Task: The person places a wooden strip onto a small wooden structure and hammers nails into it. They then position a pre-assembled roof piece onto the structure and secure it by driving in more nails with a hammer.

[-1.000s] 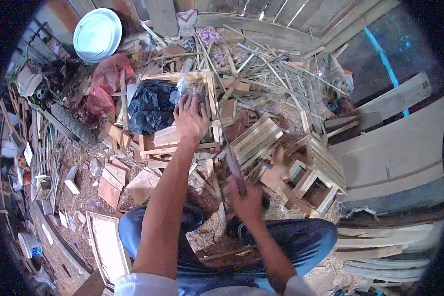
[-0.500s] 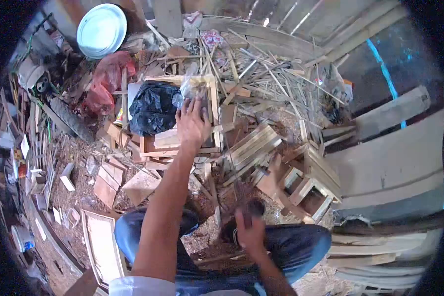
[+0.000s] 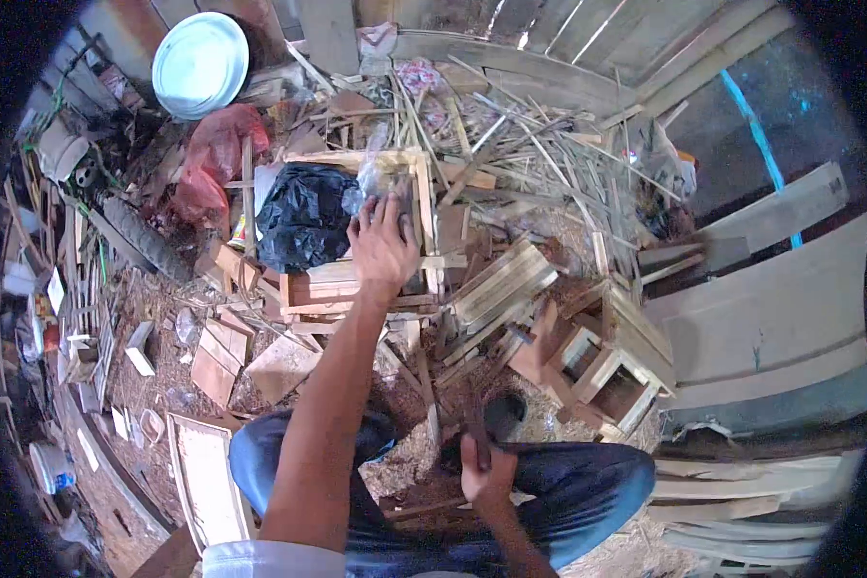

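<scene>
My left hand (image 3: pixel 385 252) reaches into a shallow wooden box (image 3: pixel 356 306), its fingers spread and resting at the edge of a crumpled clear plastic bag (image 3: pixel 368 178). Left of those fingers, a black plastic bag (image 3: pixel 303 217) fills much of the box. Low between my knees, my right hand (image 3: pixel 488 474) is closed round the dark handle of a tool (image 3: pixel 474 419) that points up and away from me; its far end blends into the wood scraps.
A small wooden frame piece (image 3: pixel 612 380) and stacked slats (image 3: pixel 506 284) lie to the right. Loose sticks (image 3: pixel 539 154) cover the ground behind the box. A red plastic bag (image 3: pixel 217 154) and a pale round basin (image 3: pixel 200 65) are at upper left. A white-faced panel (image 3: pixel 207 482) leans by my left knee.
My right hand has swung the tool slightly, and it shows less blurred now. My left hand stays in the box, fingers near the clear bag. The whole view has shifted a little.
</scene>
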Demonstrator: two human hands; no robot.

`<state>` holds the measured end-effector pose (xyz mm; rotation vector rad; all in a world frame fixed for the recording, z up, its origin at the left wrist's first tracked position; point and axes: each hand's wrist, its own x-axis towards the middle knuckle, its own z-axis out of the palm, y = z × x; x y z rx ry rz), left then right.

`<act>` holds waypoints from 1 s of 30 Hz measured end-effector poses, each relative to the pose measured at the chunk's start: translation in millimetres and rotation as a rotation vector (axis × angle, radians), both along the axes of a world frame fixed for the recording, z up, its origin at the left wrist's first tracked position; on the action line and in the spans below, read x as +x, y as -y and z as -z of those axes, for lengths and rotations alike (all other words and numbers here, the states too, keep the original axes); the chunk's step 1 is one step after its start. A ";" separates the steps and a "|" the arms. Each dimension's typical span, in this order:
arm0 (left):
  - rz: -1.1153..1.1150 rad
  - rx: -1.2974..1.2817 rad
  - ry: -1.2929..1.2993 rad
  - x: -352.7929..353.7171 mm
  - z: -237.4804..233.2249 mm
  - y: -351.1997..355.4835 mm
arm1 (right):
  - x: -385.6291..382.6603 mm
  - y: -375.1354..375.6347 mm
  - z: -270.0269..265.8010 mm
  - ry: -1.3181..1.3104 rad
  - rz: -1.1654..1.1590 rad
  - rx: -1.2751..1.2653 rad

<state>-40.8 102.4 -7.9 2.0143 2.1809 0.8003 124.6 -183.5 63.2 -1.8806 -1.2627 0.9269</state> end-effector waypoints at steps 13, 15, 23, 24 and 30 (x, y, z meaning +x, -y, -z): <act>-0.027 -0.009 -0.011 -1.5 6.0 -8.2 | -12.9 -33.9 13.2 -0.024 -0.005 0.167; -0.024 -0.008 0.004 4.8 4.4 -2.2 | -16.8 -78.3 23.6 0.053 -0.015 0.003; -0.069 -0.020 0.062 3.9 8.7 -8.9 | -9.4 -50.2 28.6 0.030 0.004 0.351; -0.066 -0.021 0.055 4.1 9.2 -9.0 | -8.5 -42.2 23.5 0.028 -0.008 0.352; -0.161 0.004 0.002 13.1 11.6 -24.6 | 0.1 -49.8 24.9 0.091 -0.021 0.084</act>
